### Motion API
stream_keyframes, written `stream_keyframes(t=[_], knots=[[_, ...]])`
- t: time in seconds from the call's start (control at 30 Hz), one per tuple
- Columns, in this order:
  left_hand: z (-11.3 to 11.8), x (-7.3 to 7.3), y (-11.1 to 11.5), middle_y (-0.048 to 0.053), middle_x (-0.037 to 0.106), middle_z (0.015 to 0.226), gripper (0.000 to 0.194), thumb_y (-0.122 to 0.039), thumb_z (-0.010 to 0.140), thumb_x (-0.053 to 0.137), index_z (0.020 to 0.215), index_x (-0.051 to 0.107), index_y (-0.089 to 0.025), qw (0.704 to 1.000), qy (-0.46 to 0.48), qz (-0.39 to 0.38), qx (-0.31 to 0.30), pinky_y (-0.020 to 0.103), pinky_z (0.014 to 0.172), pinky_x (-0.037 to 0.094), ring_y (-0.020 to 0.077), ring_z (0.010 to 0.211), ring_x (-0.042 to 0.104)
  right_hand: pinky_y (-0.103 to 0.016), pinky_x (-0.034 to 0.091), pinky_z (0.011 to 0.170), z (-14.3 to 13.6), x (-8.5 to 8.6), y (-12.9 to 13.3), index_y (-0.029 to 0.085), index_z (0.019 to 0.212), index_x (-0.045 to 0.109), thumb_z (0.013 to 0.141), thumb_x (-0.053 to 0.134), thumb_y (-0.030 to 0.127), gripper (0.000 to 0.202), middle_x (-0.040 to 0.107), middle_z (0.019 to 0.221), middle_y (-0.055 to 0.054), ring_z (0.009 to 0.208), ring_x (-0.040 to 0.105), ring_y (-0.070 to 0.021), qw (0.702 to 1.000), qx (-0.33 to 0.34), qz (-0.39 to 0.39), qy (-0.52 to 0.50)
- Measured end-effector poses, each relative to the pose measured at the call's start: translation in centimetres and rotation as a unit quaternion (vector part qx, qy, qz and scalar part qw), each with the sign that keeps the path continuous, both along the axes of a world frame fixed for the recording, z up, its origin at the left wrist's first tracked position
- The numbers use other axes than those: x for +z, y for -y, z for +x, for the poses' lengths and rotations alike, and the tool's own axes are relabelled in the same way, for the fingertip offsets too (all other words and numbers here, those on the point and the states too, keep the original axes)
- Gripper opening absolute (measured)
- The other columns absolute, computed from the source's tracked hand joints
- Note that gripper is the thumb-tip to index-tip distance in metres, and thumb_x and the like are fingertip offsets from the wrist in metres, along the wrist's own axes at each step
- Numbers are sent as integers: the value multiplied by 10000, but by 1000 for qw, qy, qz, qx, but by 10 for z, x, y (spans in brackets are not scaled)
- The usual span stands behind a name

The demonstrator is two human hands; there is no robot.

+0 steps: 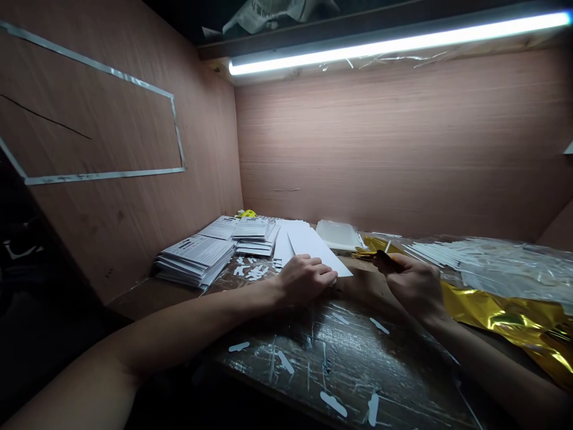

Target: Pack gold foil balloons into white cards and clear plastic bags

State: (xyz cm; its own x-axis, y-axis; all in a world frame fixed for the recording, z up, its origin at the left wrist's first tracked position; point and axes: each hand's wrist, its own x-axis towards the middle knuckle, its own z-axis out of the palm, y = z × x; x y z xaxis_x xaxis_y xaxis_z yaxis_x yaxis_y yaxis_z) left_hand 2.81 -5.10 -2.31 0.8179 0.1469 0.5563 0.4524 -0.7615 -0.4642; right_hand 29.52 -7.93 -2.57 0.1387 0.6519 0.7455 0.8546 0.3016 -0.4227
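Observation:
My left hand (307,279) rests on the near end of a white sheet (317,251), its fingers curled together at the sheet's lower edge; what they hold, if anything, is hidden. To the right, my right hand (414,283) is raised a little over the table with its fingers closed on a small dark object (385,261), too dim to name. A short white stick (388,246) shows just above those fingertips. Other white sheets (293,227) lie beneath and behind the one at my left hand. Small white cut pieces (333,404) are scattered on the dark table (349,364).
Printed packets (197,257) are stacked at the left, beside more small white scraps (255,272). A clear plastic tray (338,235) stands at the back. White strips (434,252), plastic bags (505,266) and gold foil (505,316) lie at the right. Wooden panels (394,143) enclose the table.

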Motion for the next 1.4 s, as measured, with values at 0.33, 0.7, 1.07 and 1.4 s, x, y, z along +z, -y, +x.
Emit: stream_keyframes(t=[0.33,0.7,1.07,1.4], knots=[[17,-9,27,3,760,803,222,-225,951,531,794,688,-222,986,-1,-48,-161,305,528,414,146,680,658,-347,573,538,-12,-22,0,236,919,813,856,673,347,189,806,830,-79,626,750,-270,981,177,40,63],[19,-13,28,79,711,801,394,-592,856,613,781,604,-205,963,168,-173,-121,377,723,533,217,763,657,-309,635,650,-16,-20,5,270,995,781,898,629,212,190,813,964,-19,786,789,-221,940,293,36,173],[17,-12,19,138,675,1079,583,-691,851,619,1127,561,-180,915,74,-395,-28,431,887,527,293,983,651,-277,658,715,-34,-15,17,221,1034,789,926,688,361,204,812,981,-64,794,798,-221,903,348,77,239],[6,5,2,190,684,1254,741,-738,946,367,1273,603,-117,912,90,-398,33,468,983,490,327,1154,636,-282,611,730,-30,-25,10,267,1031,800,818,803,479,301,817,961,-18,783,787,-196,906,355,2,230]])
